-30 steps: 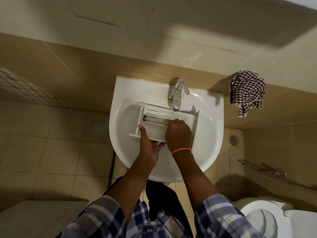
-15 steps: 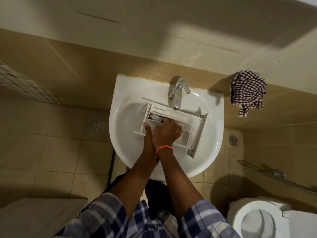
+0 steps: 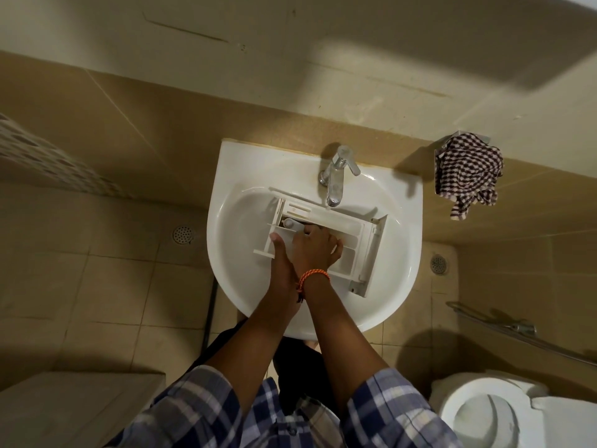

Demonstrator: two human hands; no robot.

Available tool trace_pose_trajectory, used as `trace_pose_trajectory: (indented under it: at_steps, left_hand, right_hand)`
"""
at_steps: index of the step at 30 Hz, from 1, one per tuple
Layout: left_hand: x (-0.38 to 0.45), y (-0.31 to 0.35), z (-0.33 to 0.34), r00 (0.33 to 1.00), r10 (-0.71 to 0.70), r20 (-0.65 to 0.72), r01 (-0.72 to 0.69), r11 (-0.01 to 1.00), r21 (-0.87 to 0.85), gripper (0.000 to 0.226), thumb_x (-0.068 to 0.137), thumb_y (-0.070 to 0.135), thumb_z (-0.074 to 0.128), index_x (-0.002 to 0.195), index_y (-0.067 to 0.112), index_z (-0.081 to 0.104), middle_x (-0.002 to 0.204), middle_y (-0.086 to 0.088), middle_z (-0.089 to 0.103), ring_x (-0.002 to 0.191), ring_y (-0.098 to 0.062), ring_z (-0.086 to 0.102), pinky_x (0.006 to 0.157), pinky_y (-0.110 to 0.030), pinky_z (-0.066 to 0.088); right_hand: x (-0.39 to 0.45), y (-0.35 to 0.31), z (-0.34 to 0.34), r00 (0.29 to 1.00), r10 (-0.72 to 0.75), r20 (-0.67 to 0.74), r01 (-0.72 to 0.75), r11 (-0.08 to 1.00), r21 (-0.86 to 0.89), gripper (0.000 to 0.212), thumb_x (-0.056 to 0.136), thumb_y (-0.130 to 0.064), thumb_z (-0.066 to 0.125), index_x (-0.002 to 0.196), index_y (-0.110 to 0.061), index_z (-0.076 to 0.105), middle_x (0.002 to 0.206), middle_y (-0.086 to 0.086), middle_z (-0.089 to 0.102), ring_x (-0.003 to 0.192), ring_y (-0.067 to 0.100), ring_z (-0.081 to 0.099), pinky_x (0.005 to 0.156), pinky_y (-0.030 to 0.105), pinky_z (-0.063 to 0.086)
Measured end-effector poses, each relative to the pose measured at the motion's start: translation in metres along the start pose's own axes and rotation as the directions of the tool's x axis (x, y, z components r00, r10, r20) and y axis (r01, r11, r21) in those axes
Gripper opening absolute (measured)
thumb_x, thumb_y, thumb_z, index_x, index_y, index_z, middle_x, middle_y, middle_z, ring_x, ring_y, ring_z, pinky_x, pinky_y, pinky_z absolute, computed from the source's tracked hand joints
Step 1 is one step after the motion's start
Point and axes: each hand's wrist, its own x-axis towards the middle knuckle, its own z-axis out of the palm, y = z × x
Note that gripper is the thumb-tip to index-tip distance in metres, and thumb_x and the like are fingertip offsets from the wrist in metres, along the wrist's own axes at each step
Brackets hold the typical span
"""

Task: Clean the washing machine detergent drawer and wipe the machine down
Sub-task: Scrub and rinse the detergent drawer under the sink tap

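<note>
Lying inside the white sink (image 3: pixel 400 253), the white detergent drawer (image 3: pixel 350 234) sits just below the chrome faucet (image 3: pixel 336 179). Its long axis runs roughly left to right, slightly tilted, with the front panel at the right end angled toward the sink's near rim. The left hand (image 3: pixel 280 263) holds the drawer's left end, thumb laid over the near wall; the other fingers are hidden. The right hand (image 3: pixel 315 250), with an orange bracelet (image 3: pixel 311 275) at the wrist, reaches into the compartments with fingers bent down against the plastic; whether it holds anything I cannot tell. A checkered cloth (image 3: pixel 466 174) hangs on the wall to the right.
</note>
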Motion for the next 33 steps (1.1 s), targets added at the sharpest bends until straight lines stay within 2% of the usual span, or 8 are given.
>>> trace_pose_trajectory:
  at_steps: [4,8,10,13,17,25,29,33]
  left_hand:
    - [0.008,0.001,-0.002,0.999,-0.034,-0.001,0.034,0.999,-0.018,0.089,0.098,0.082,0.034,0.153,0.014,0.053,0.133,-0.015,0.071,0.128,-0.030,0.067,0.103,-0.047,0.054]
    - [0.006,0.002,-0.005,0.997,-0.020,-0.070,0.023,0.999,0.048,0.096,0.082,0.087,0.050,0.151,0.020,0.056,0.137,-0.014,0.071,0.126,-0.031,0.069,0.087,-0.044,0.063]
    - [0.003,0.004,-0.002,0.996,0.042,-0.074,-0.037,0.997,0.064,0.095,0.080,0.084,0.054,0.150,0.019,0.057,0.134,-0.014,0.073,0.121,-0.029,0.072,0.081,-0.041,0.065]
    - [-0.009,0.007,0.007,0.984,0.138,-0.111,-0.131,0.989,0.067,0.088,0.081,0.076,0.064,0.147,0.018,0.060,0.133,-0.016,0.073,0.117,-0.031,0.073,0.070,-0.035,0.064]
    - [-0.017,0.011,0.013,0.938,0.331,-0.101,-0.320,0.940,0.114,0.063,0.095,0.049,0.073,0.152,0.029,0.053,0.136,-0.006,0.070,0.123,-0.027,0.069,0.079,-0.045,0.066]
    - [-0.034,0.013,0.023,0.815,0.567,-0.120,-0.523,0.809,0.269,0.053,0.097,0.034,0.077,0.143,0.040,0.052,0.134,0.009,0.067,0.123,-0.019,0.068,0.085,-0.047,0.066]
    - [-0.035,0.021,0.019,0.778,0.597,-0.195,-0.542,0.795,0.272,0.049,0.093,0.041,0.080,0.135,0.048,0.056,0.127,0.012,0.070,0.119,-0.016,0.071,0.086,-0.050,0.066]
    - [-0.038,0.022,0.011,0.737,0.642,-0.213,-0.584,0.763,0.277,0.054,0.090,0.047,0.082,0.138,0.039,0.057,0.129,0.004,0.071,0.120,-0.022,0.071,0.087,-0.057,0.065]
  right_hand:
    - [0.005,-0.016,-0.018,0.980,0.058,0.193,-0.032,0.990,-0.135,0.035,0.106,-0.027,0.050,0.127,-0.007,0.069,0.142,0.019,0.059,0.144,0.040,0.042,0.126,0.056,0.020]
    - [0.008,-0.026,-0.030,0.983,0.027,0.183,0.007,0.983,-0.182,0.033,0.107,-0.012,0.043,0.120,-0.003,0.072,0.126,0.017,0.067,0.128,0.038,0.059,0.105,0.050,0.045]
    - [0.002,-0.027,-0.033,0.995,0.022,0.096,-0.008,0.988,-0.151,0.031,0.107,-0.012,0.044,0.118,-0.005,0.072,0.120,0.016,0.068,0.119,0.039,0.064,0.095,0.050,0.050]
    - [-0.006,-0.016,-0.030,0.983,-0.018,-0.183,0.016,1.000,-0.009,0.037,0.102,-0.029,0.047,0.094,-0.005,0.075,0.094,0.017,0.074,0.093,0.037,0.069,0.088,0.043,0.054]
    - [-0.003,0.004,-0.027,0.920,-0.125,-0.371,0.158,0.986,0.060,0.047,0.095,-0.035,0.039,0.077,-0.007,0.074,0.071,0.012,0.067,0.068,0.030,0.064,0.064,0.040,0.058]
    - [0.013,0.030,-0.042,0.906,-0.267,-0.328,0.318,0.941,0.112,0.038,0.096,-0.024,0.046,0.081,-0.010,0.077,0.079,0.010,0.072,0.074,0.024,0.062,0.069,0.032,0.053]
    - [0.027,0.049,-0.049,0.936,-0.152,-0.319,0.214,0.962,0.171,0.020,0.083,-0.007,0.057,0.076,-0.017,0.073,0.077,-0.001,0.072,0.076,0.021,0.066,0.072,0.038,0.058]
    - [0.032,0.057,-0.059,0.959,-0.116,-0.258,0.203,0.918,0.342,0.034,0.070,-0.001,0.049,0.078,-0.018,0.078,0.078,-0.008,0.075,0.082,0.012,0.071,0.088,0.034,0.060]
